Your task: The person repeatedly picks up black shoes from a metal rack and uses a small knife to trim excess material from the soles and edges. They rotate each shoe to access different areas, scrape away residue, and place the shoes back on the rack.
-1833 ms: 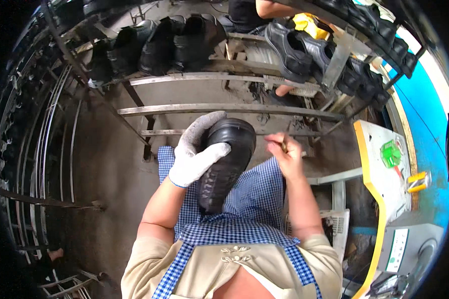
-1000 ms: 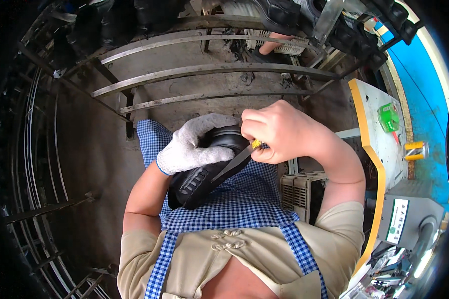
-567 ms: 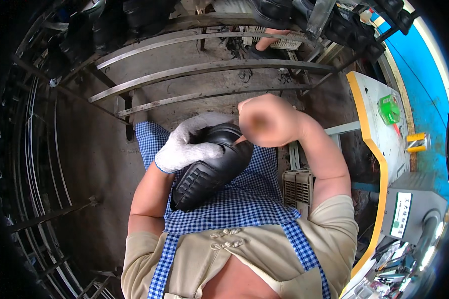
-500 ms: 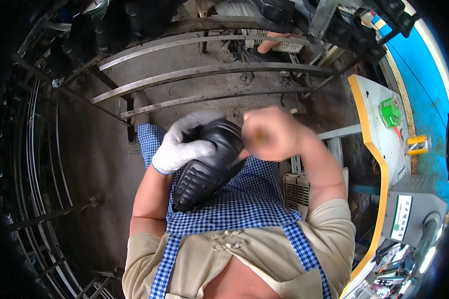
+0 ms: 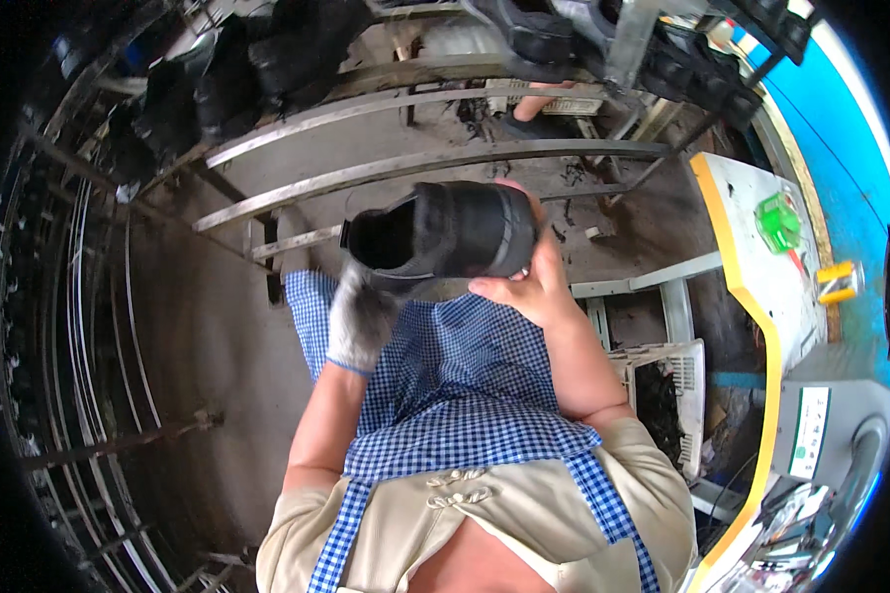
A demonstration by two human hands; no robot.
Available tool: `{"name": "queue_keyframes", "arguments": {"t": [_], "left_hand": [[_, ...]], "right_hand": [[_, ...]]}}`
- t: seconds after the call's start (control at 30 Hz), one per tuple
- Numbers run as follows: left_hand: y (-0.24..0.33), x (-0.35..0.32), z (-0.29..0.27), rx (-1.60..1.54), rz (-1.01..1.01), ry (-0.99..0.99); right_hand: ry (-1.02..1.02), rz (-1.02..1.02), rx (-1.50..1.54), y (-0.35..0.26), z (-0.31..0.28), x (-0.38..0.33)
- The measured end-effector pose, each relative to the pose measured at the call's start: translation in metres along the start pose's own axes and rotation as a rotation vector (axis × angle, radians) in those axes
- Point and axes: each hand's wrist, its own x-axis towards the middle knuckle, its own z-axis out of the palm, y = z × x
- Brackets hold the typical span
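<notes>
Black round-toed shoe (image 5: 470,232) in knit-gloved left hand (image 5: 364,314)

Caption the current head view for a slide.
A black shoe, toe pointing right, held between a gloved left hand and a bare right hand, with a metal rack beyond.

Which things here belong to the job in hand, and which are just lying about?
In hand:
- black shoe, held in both hands
- gloved left hand
- bare right hand

Lying about:
- green container on the white table
- yellow cylinder near it
- pale crate
- other black shoes on the metal rack
</notes>
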Motion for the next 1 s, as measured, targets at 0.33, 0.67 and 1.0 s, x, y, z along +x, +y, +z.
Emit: {"name": "queue_keyframes", "arguments": {"t": [0.33,0.67,1.0], "left_hand": [[0.017,-0.017,0.011,0.651,0.449,0.132],[0.069,-0.036,0.093,0.44,-0.013,-0.264],[0.048,-0.043,0.117,0.996,0.499,-0.296]], "right_hand": [[-0.002,0.092,0.05,0.004,0.007,0.011],[-0.226,-0.218,-0.521,-0.028,0.006,0.023],[-0.472,-0.695,-1.172,-0.081,0.014,0.036]]}}
